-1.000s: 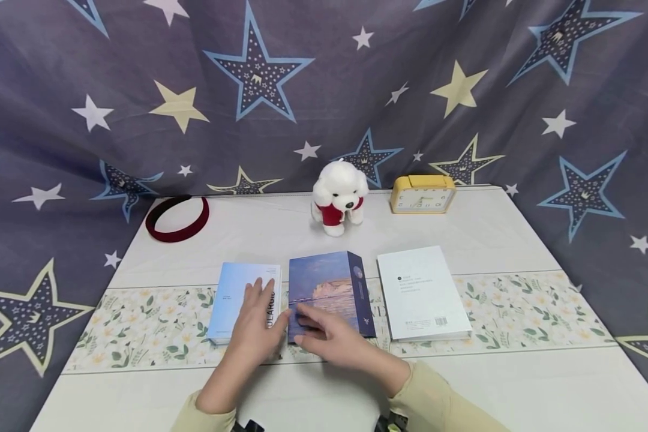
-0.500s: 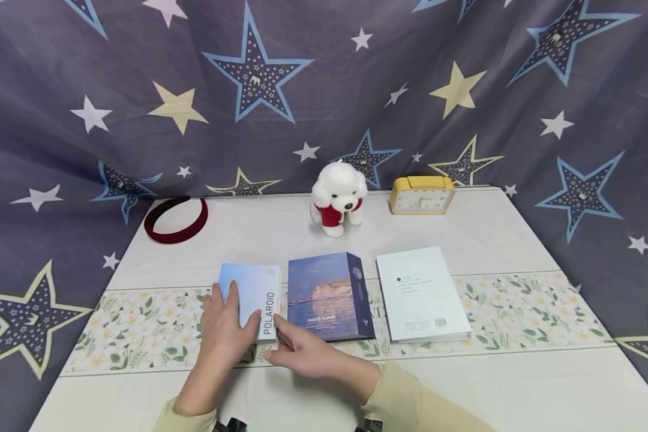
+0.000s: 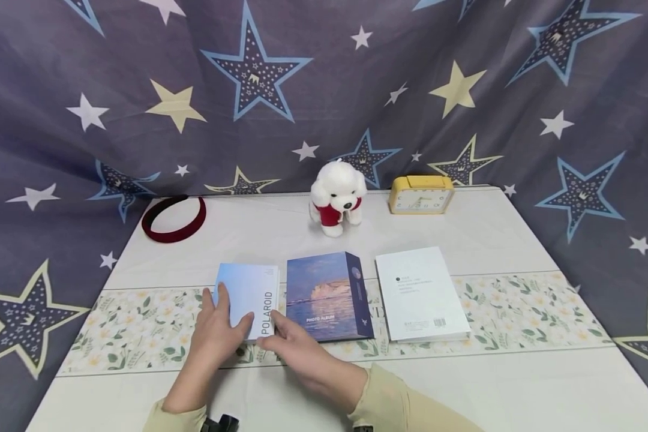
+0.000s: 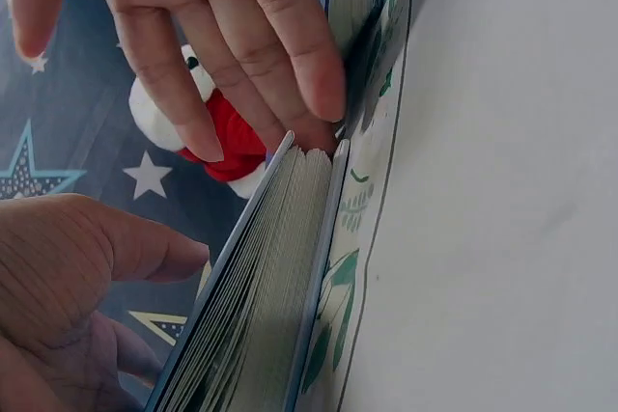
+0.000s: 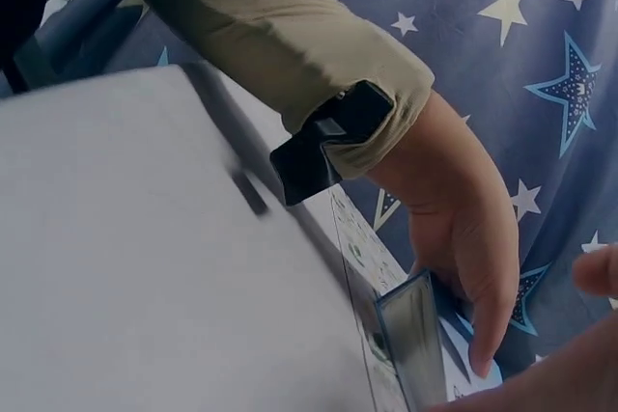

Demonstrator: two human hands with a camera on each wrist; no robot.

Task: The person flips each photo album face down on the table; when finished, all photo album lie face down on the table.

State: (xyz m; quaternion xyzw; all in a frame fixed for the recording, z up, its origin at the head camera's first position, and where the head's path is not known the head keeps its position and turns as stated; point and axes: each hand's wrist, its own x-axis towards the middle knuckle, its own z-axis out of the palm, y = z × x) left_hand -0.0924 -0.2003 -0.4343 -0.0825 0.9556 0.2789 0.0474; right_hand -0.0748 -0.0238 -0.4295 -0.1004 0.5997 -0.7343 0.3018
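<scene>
A light-blue album (image 3: 246,294) marked POLAROID lies on the left of the table. My left hand (image 3: 213,333) is at its left side, with fingers extended along that edge and the thumb over the cover. At the lower right corner is my right hand (image 3: 299,351), its fingertips right at the right edge. In the left wrist view, the album's page block (image 4: 280,287) shows between the left thumb (image 4: 159,248) and the right hand's straight fingers (image 4: 251,55). The right wrist view shows the left hand (image 5: 468,238) bent over the album's page end (image 5: 415,335).
A dark-blue photo album (image 3: 324,297) with a cliff picture stands close on the right, then a white book (image 3: 421,294). Behind are a dark-red headband (image 3: 174,231), a white plush dog (image 3: 337,195) and a yellow clock (image 3: 421,195). A star-patterned curtain (image 3: 324,90) backs the table.
My left hand has moved off the Polaroid album's cover to its left side. My right hand has shifted left from the dark-blue album to the Polaroid album's right edge.
</scene>
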